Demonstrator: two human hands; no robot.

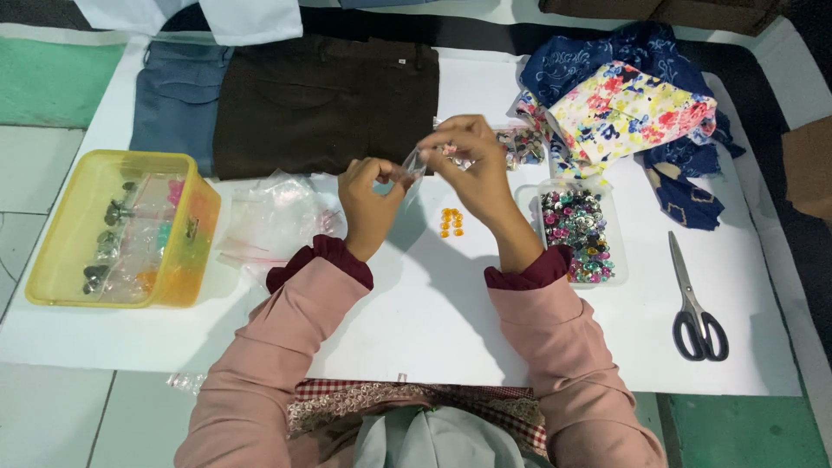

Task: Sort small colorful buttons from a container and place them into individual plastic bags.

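The fingers of both hands, left hand [368, 204] and right hand [477, 169], pinch a small clear bag [416, 162]; orange beads [451, 222] lie loose on the counter [433, 312], seemingly unbagged yet.

yellow box [52, 269], perhaps orange beads [451, 222], floral fabric [628, 113], black-handled scissors [698, 303]

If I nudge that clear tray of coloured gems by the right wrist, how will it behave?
The clear tray looks thin and light, so it would probably slide easily on the white sheet. It is shallow and heaped with gems; a sharp push may well spill some.
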